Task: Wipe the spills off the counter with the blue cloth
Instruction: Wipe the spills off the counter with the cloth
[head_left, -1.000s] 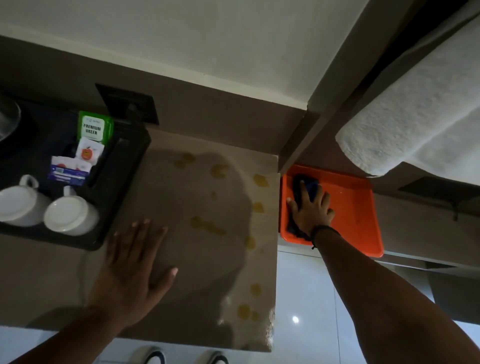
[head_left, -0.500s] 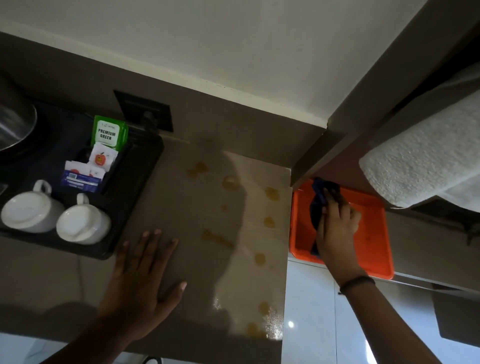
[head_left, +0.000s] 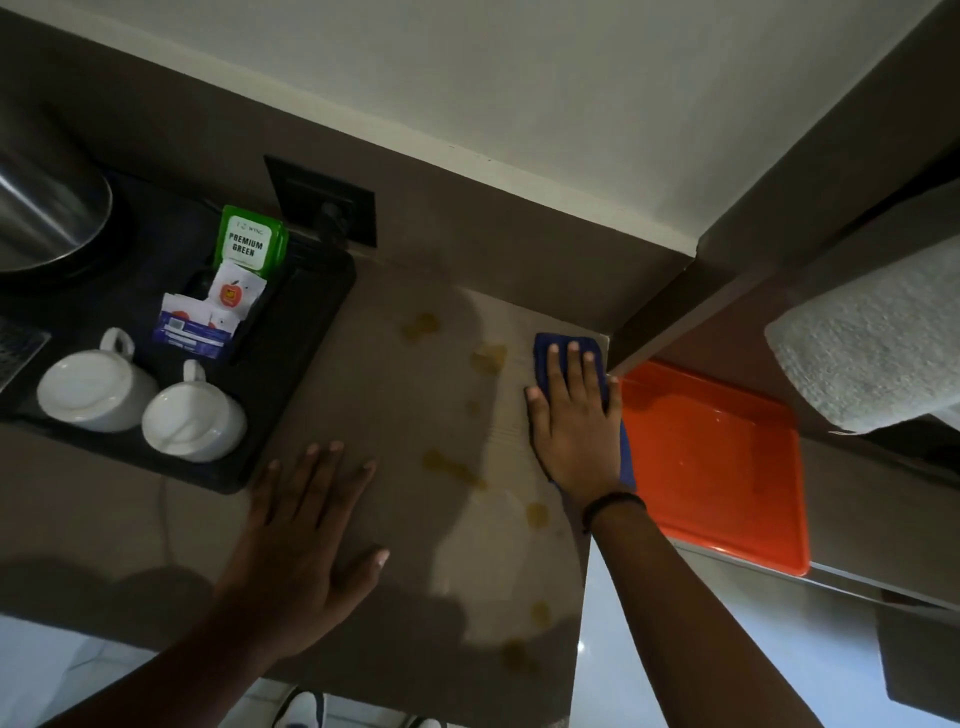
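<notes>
Head view: the right hand (head_left: 574, 431), which was down in the orange tray (head_left: 727, 499) half a second ago, has come up onto the counter (head_left: 395, 519) and now lies flat, fingers together and outstretched, pressing the cloth (head_left: 563, 345) against the far right corner. The cloth has left the tray and pokes out past the fingertips and along the counter's right edge. The left hand (head_left: 306, 540) stays spread, palm down, near the front edge just beside the black tray (head_left: 291, 374) of cups (head_left: 195, 410), and yellowish spills (head_left: 452, 470) lie unwiped between the two hands.
</notes>
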